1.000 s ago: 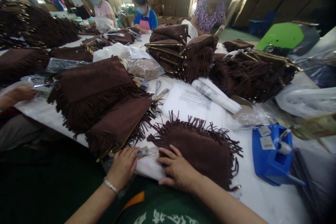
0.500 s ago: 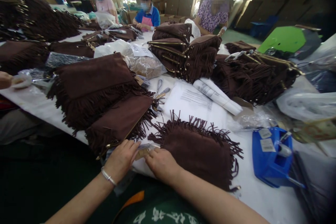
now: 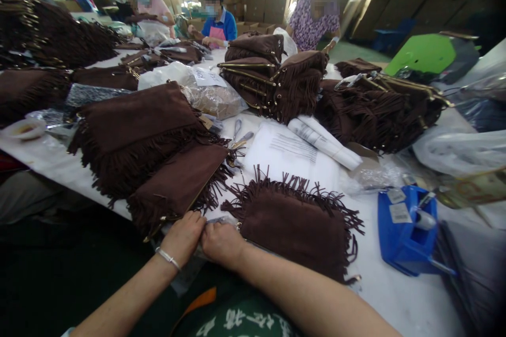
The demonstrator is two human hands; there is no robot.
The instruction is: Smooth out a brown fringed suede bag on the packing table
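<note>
My left hand [image 3: 185,237], with a silver bracelet on the wrist, and my right hand [image 3: 221,242] meet knuckle to knuckle at the table's near edge. Both are curled on a small plastic-wrapped tag [image 3: 216,219], of which only a sliver shows between them. The tag sits at the left corner of a brown suede fringed bag [image 3: 296,226] lying flat on the white table cover [image 3: 395,300]. My right forearm crosses below that bag. Just left of my hands lies another brown fringed bag [image 3: 177,184], overlapped by a bigger one [image 3: 134,126].
A blue tape dispenser [image 3: 407,231] stands to the right. Printed white sheets [image 3: 284,152], a paper roll [image 3: 324,142] and scissors [image 3: 237,134] lie behind the bag. Piles of fringed bags [image 3: 272,79] fill the table. Other people [image 3: 217,23] work at the far side before cardboard boxes.
My right hand slid left off the fringed bag and closed against my left hand over the tag. A co-worker's hand at the far left edge has gone from view.
</note>
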